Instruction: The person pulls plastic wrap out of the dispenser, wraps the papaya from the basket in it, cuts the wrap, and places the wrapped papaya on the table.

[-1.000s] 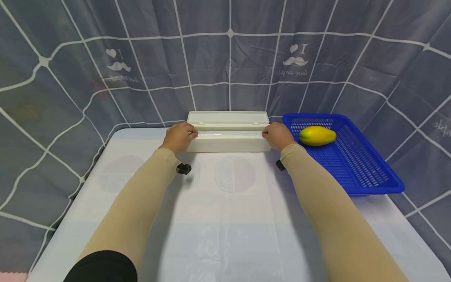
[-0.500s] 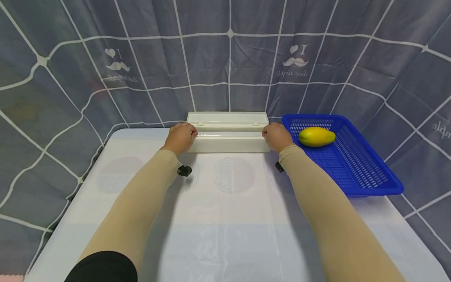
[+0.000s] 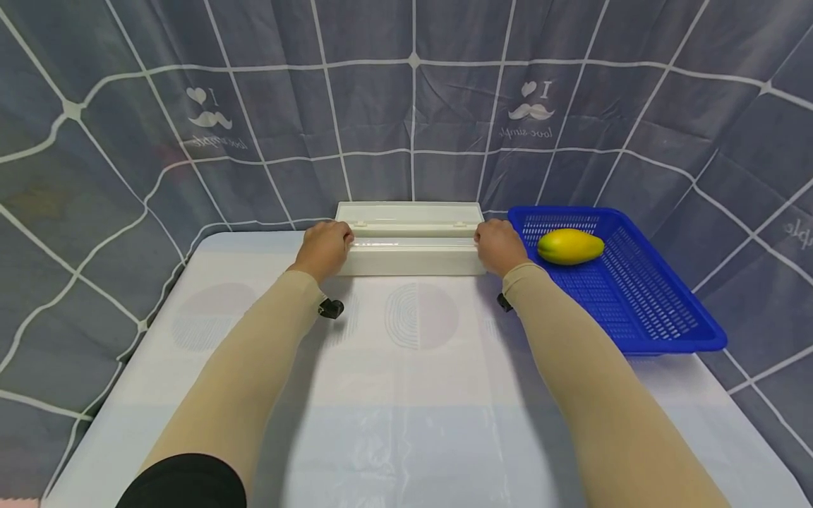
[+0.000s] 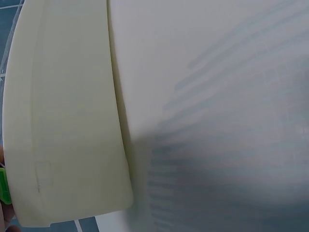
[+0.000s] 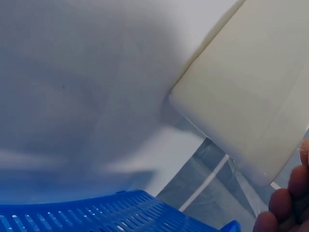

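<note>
Long, off-white, rigid-looking plastic box lies at the middle of the worktop's far edge, parallel to it, its lid tipped back on the far side. A glossy clear strip, apparently thin film, runs along the box's open top. Left hand at the box's left end, fingers curled in and seemingly pinching the strip's near-left end; right hand mirrors it at the right end, same curled pinch. Exact fingertip contact is hidden in both wrist views. Small bright green piece beside the left hand, too cropped to identify. Handling, by judgement: box light and stiff, smooth enough to slide on the cloth; strip limp, slippery, prone to cling or tear. Best hold for the strip is its two outer corners, tension even; for the box, its short ends, clear of the lid. Just right of the right hand, a blue, slotted, rectangular plastic basket covers the worktop's far right corner and juts past the right edge; a yellow, oblong, smooth fruit lies in its far left part. Pale patterned cloth on the worktop; grey, white-gridded curtain beyond the far edge.
</note>
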Tool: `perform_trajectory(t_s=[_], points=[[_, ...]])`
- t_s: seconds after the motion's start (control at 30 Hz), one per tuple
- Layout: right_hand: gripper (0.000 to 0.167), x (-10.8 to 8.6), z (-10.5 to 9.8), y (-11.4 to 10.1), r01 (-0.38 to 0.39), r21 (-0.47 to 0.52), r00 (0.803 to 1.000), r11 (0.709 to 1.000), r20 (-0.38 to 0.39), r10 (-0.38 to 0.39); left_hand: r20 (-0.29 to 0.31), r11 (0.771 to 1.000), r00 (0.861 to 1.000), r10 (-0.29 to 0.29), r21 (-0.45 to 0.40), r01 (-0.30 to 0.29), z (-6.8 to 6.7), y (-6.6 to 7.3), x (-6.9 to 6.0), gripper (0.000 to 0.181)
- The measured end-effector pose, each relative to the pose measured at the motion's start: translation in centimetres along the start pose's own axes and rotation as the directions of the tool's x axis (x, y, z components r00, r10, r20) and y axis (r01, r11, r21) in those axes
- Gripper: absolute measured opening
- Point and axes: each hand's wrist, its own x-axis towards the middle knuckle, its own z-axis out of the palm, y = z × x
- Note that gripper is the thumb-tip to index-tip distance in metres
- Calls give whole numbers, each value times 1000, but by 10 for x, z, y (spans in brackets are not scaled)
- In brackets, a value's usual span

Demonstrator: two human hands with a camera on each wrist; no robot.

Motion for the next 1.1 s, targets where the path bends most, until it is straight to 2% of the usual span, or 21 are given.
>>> perform_trajectory(t_s=[0.13, 0.23, 0.4, 0.63, 0.73, 0.83, 1.0, 1.1], points=[[25, 0, -1, 1, -22, 34, 1000, 999, 21, 22, 20, 1000, 1000, 6, -16, -6, -1, -3, 0, 23], [28, -1, -3, 0, -30, 75, 999, 997, 43, 27, 57, 999, 998, 6, -50, -3, -4, -5, -2, 24], [31, -2, -5, 1, -2, 112, 997, 994, 73, -6, 115, 994, 993, -2, -112, 16, -10, -7, -4, 31], [27, -1, -9, 1, 17, 134, 991, 991, 132, -35, 121, 980, 991, -57, -181, 79, -12, -7, -2, 24], [27, 1, -9, 1, 4, 144, 986, 990, 164, -28, 111, 981, 991, -69, -172, 87, -11, -7, -1, 22], [27, 2, -10, 0, -8, 151, 985, 989, 174, -19, 98, 992, 994, -40, -119, 51, -10, -6, 1, 21], [23, 3, -10, 0, -12, 150, 988, 989, 154, -11, 56, 999, 998, 3, -52, -1, -8, -4, 2, 20], [22, 3, -11, 0, 5, 124, 991, 992, 134, -22, 54, 999, 999, 6, -43, -4, -8, -1, 1, 20]])
